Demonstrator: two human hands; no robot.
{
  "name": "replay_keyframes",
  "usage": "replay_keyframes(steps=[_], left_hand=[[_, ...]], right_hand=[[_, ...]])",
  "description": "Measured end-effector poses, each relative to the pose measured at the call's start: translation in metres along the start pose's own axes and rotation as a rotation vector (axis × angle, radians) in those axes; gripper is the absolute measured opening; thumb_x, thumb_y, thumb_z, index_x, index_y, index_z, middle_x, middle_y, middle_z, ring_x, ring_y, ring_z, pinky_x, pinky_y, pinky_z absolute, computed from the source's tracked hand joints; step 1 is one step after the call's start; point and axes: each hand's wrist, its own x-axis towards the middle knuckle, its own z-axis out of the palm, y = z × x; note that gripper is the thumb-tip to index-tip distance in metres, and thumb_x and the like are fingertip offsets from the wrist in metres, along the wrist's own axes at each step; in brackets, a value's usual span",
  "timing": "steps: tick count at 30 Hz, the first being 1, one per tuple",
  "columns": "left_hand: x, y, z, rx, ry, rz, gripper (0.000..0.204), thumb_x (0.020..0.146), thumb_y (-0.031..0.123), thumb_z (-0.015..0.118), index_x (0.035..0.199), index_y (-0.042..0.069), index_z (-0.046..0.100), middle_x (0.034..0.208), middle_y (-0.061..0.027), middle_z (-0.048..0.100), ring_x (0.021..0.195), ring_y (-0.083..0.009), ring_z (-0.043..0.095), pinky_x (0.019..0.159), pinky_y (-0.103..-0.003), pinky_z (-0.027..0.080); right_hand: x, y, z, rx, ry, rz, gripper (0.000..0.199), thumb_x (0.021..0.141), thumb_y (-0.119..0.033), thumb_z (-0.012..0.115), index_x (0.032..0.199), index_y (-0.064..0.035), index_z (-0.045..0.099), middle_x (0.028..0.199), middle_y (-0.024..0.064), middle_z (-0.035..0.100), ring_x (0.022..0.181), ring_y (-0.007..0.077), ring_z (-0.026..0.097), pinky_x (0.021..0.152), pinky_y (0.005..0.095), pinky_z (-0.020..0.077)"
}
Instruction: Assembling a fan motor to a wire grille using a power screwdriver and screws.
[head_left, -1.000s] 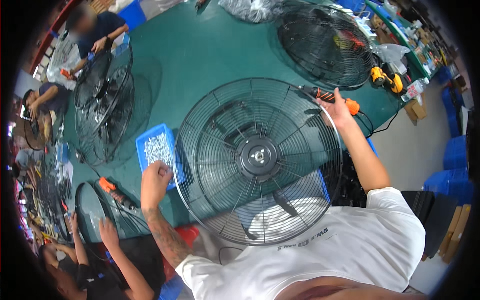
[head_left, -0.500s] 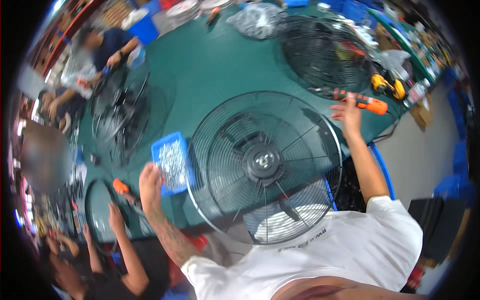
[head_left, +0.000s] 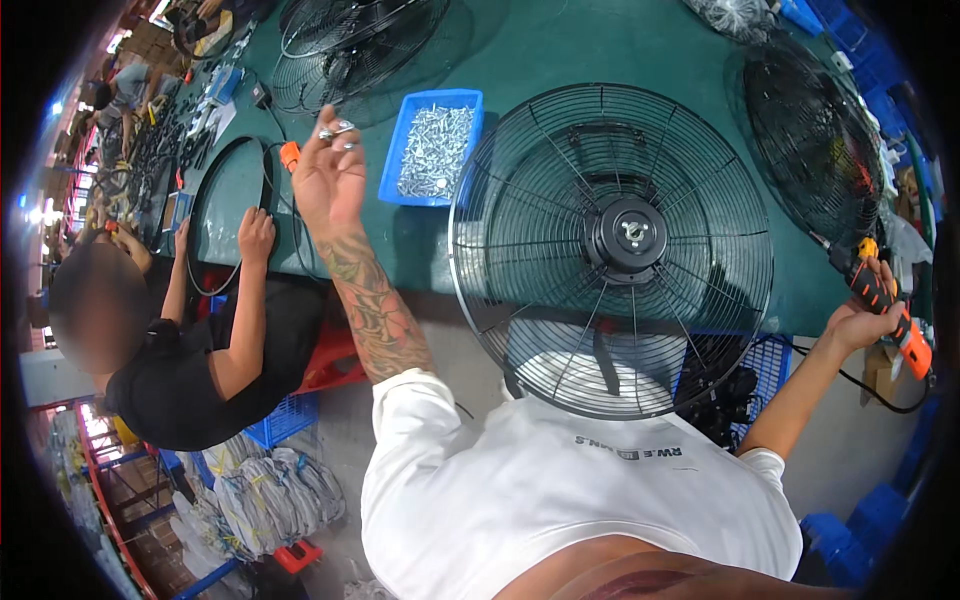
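My left hand (head_left: 332, 185) is raised, palm up, with a few small silver screws (head_left: 346, 127) pinched at its curled fingertips. To its right, a blue bin (head_left: 388, 190) full of similar silver screws (head_left: 437, 150) sits on the table. Far to the right, my right hand (head_left: 866, 322) is wrapped round an orange and black electric screwdriver (head_left: 912, 345) with a cable at its end. Between my arms, a round black fan grille (head_left: 520, 330) overhangs the table's near edge in front of my chest. At its centre is a black hub (head_left: 628, 235), and neither hand touches it.
A second black grille (head_left: 815, 140) rests on the green table (head_left: 590, 50) at right. Another fan (head_left: 345, 60) stands at far left. Beside me, a co-worker in black (head_left: 215, 365) holds a dark ring (head_left: 200, 185). A blue crate (head_left: 770, 370) with black parts stands below the table.
The view has turned left. My right hand, loosely over the screwdriver before, is now closed round it. My left hand has lifted away from the screw bin, and screws show in its fingers.
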Motion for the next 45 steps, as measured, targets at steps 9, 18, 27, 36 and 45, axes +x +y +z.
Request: replay_keyframes(steps=[9,18,27,36,45], left_hand=[[0.027,-0.064,-0.028,-0.125,0.289,-0.258,0.038,0.098,0.012,0.045,0.129,-0.008,0.054,0.101,-0.0166,0.061,0.076,-0.0196,0.052,0.053,-0.027,0.042],[0.037,-0.063,0.016,0.272,0.355,-0.235,0.044,0.104,0.017,0.045,0.139,-0.010,0.045,0.100,-0.0131,0.061,0.076,-0.0176,0.052,0.059,-0.026,0.042],[0.020,-0.122,0.111,0.387,-0.071,-0.572,0.017,0.104,0.016,0.045,0.089,0.010,0.047,0.068,0.0005,0.036,0.052,-0.0088,0.032,0.042,-0.025,0.026],[-0.052,-0.226,0.172,0.839,-0.086,-0.707,0.030,0.107,0.030,0.053,0.100,0.004,0.065,0.088,-0.0039,0.062,0.067,-0.0077,0.053,0.052,-0.018,0.037],[-0.098,-0.245,0.186,1.549,-0.635,-0.240,0.016,0.090,0.013,0.077,0.096,-0.001,0.073,0.071,-0.0026,0.059,0.061,-0.0111,0.048,0.055,-0.028,0.038]], right_hand=[[-0.006,0.017,-0.009,0.130,-0.121,0.054,0.070,0.102,-0.053,0.031,0.123,0.0077,0.058,0.103,0.0214,0.071,0.107,0.0342,0.068,0.106,0.0468,0.0490],[-0.001,0.001,-0.026,0.304,-0.137,0.101,0.058,0.099,-0.043,0.041,0.129,0.0057,0.052,0.105,0.0180,0.065,0.105,0.0325,0.063,0.106,0.0491,0.0459],[0.014,-0.061,0.015,0.884,-0.735,0.215,0.063,0.081,-0.040,0.071,0.124,0.0010,0.048,0.096,0.0099,0.046,0.085,0.0211,0.043,0.081,0.0371,0.0367],[-0.045,-0.088,0.126,0.991,-0.723,0.125,0.048,0.096,-0.034,0.066,0.131,-0.0082,0.047,0.107,0.0117,0.056,0.069,0.0223,0.061,0.067,0.0353,0.0558],[-0.067,-0.084,0.125,1.193,-0.919,0.039,0.047,0.099,-0.038,0.065,0.131,-0.0095,0.046,0.099,0.0078,0.055,0.064,0.0219,0.061,0.062,0.0378,0.0530]])
